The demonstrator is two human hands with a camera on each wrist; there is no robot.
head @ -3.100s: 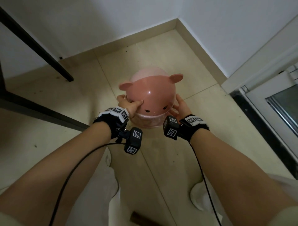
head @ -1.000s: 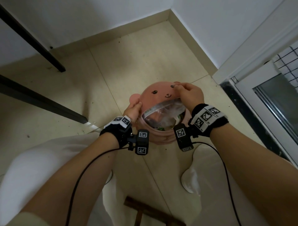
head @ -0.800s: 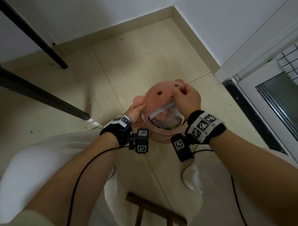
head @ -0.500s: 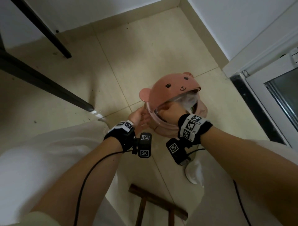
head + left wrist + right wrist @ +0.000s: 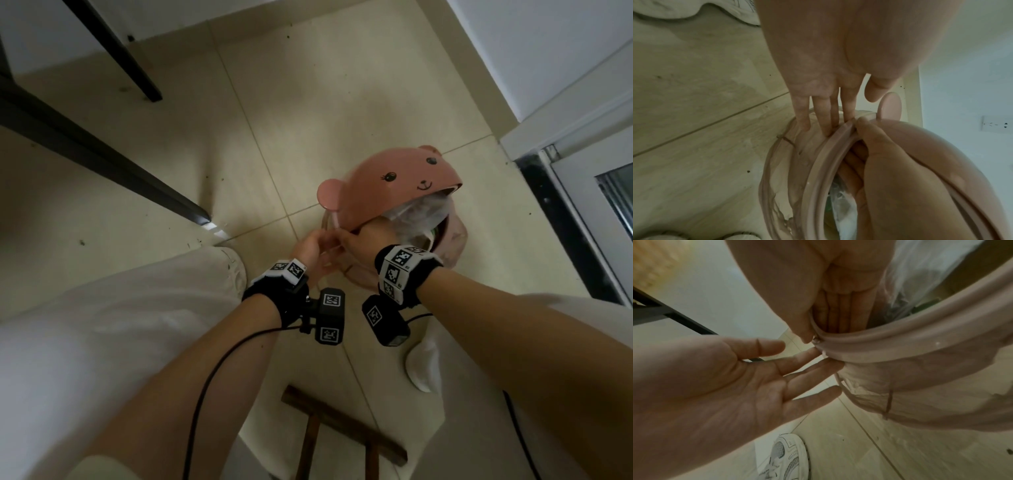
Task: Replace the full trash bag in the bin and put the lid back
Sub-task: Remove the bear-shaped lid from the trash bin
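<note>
The pink bin (image 5: 448,246) stands on the tiled floor (image 5: 308,102) near the corner by a glass door (image 5: 603,212), between the person's feet. Its bear-faced lid (image 5: 394,181) is tilted up over the far side of the opening, and a clear trash bag (image 5: 421,212) with rubbish shows beneath it. A thin pinkish bag is draped over the outside of the bin wall (image 5: 920,386).

The right hand (image 5: 366,236) clamps the near rim: its thumb (image 5: 803,331) presses the outside of the rim while its fingers (image 5: 838,318) curl down inside the bin. The left hand (image 5: 311,246) is beside it with fingers straight and spread, their tips (image 5: 826,128) touching the draped bag just under the rim, gripping nothing. Both forearms reach forward and down, each wrist wearing a black band.

A dark table leg (image 5: 102,161) and a white shoe (image 5: 789,457) lie nearby.
</note>
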